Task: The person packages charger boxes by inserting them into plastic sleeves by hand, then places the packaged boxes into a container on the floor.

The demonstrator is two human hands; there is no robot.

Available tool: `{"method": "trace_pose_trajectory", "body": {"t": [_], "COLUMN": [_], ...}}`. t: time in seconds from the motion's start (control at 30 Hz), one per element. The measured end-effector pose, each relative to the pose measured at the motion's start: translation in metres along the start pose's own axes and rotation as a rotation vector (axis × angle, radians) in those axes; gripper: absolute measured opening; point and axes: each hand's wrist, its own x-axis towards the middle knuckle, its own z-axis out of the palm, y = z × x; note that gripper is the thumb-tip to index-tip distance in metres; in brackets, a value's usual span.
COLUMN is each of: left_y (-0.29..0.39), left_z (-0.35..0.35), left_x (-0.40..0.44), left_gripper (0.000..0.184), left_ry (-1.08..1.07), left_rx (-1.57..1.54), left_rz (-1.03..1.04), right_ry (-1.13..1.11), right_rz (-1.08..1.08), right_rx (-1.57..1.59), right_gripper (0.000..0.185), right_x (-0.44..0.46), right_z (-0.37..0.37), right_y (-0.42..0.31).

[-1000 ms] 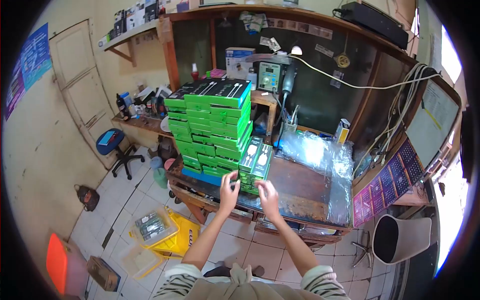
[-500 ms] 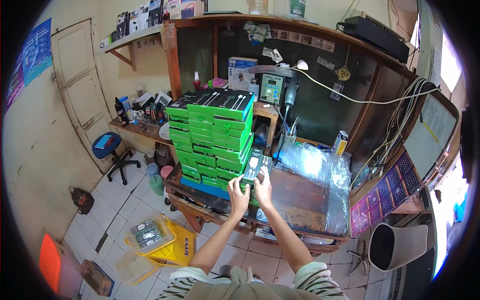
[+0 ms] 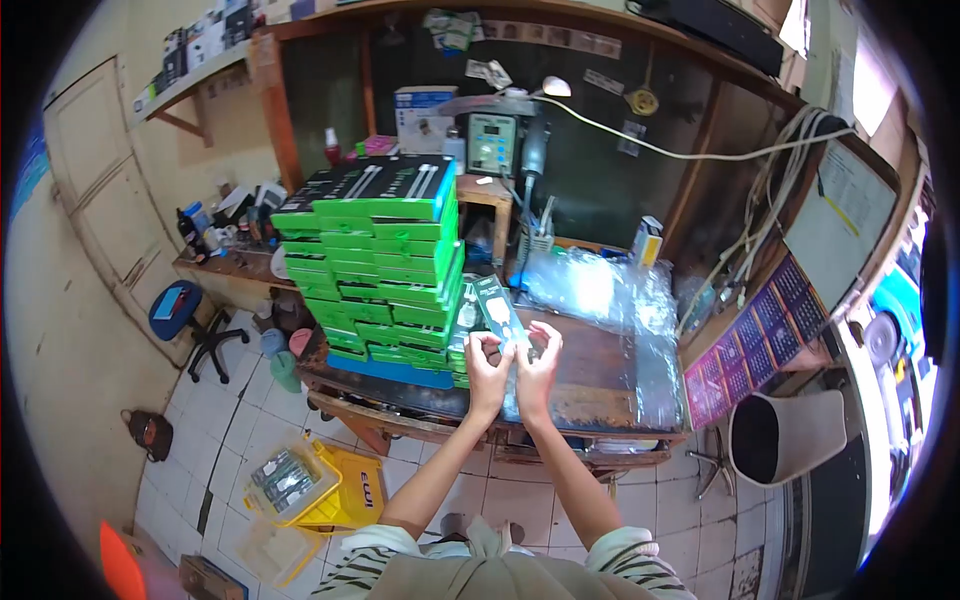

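Note:
A slim dark box with a white charger pictured on it (image 3: 499,308) is held at its near end. My left hand (image 3: 488,375) and my right hand (image 3: 537,372) meet there, with fingers curled and thumbs close together. The fingers partly cover that end of the box. Just left of it, another dark box with a similar picture (image 3: 468,312) lies on top of a low pile beside the tall stack of green-and-black boxes (image 3: 375,265). The stack stands on the wooden table (image 3: 585,375).
Clear plastic wrap (image 3: 580,285) lies at the table's back right. Behind stand a soldering station (image 3: 492,145) and a small yellow-and-white box (image 3: 647,240). On the floor, a yellow bin (image 3: 355,490) is beside a tub of packages (image 3: 285,480). A white chair (image 3: 795,435) stands right.
My hands have come together at the near end of the slim box, which is now turned and apart from the box beside it. The whole view has shifted, with the stack now further left.

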Motion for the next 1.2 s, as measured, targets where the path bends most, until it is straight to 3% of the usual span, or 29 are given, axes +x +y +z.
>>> {"method": "trace_pose_trajectory", "body": {"t": [0.17, 0.33, 0.43, 0.5, 0.67, 0.73, 0.8, 0.83, 0.87, 1.0, 1.1, 1.2], "left_y": [-0.023, -0.081, -0.106, -0.112, -0.108, -0.089, -0.073, -0.069, -0.068, -0.072, -0.095, -0.115], "left_z": [0.04, 0.058, 0.062, 0.062, 0.069, 0.077, 0.087, 0.092, 0.097, 0.139, 0.182, 0.213], "left_x": [-0.042, -0.079, -0.088, -0.089, -0.089, -0.092, -0.086, -0.084, -0.082, -0.08, -0.095, -0.11], "left_gripper": [0.037, 0.023, 0.021, 0.019, 0.024, 0.023, 0.022, 0.02, 0.02, 0.019, 0.029, 0.032], "left_ry": [-0.209, -0.338, -0.404, -0.473, -0.481, -0.363, -0.399, -0.43, -0.414, -0.714, -0.827, -0.89], "left_rx": [-0.081, 0.22, 0.104, 0.344, 0.324, 0.557, 0.502, 0.439, 0.446, 0.296, 0.331, 0.448], "left_rz": [-0.091, -0.153, -0.28, -0.009, -0.027, 0.226, 0.268, 0.308, 0.301, 0.253, 0.282, 0.339], "right_ry": [0.105, 0.147, 0.135, 0.103, 0.067, 0.065, 0.112, 0.13, 0.144, 0.15, 0.068, -0.036], "right_rz": [0.125, 0.263, 0.281, 0.244, 0.25, 0.069, -0.036, 0.017, 0.068, -0.011, -0.047, -0.018], "right_rx": [0.035, -0.03, -0.08, -0.188, -0.158, -0.56, -0.641, -0.684, -0.728, -0.828, -1.109, -1.078], "right_gripper": [0.035, 0.032, 0.032, 0.033, 0.029, 0.021, 0.012, 0.01, 0.009, 0.014, 0.031, 0.025], "right_x": [-0.019, -0.045, -0.052, -0.051, -0.046, -0.04, -0.031, -0.025, -0.018, 0.008, 0.01, 0.017], "right_z": [-0.06, -0.1, -0.11, -0.115, -0.13, -0.148, -0.176, -0.19, -0.202, -0.248, -0.271, -0.289], "right_y": [0.034, 0.107, 0.131, 0.139, 0.149, 0.126, 0.138, 0.136, 0.134, 0.164, 0.175, 0.186]}}
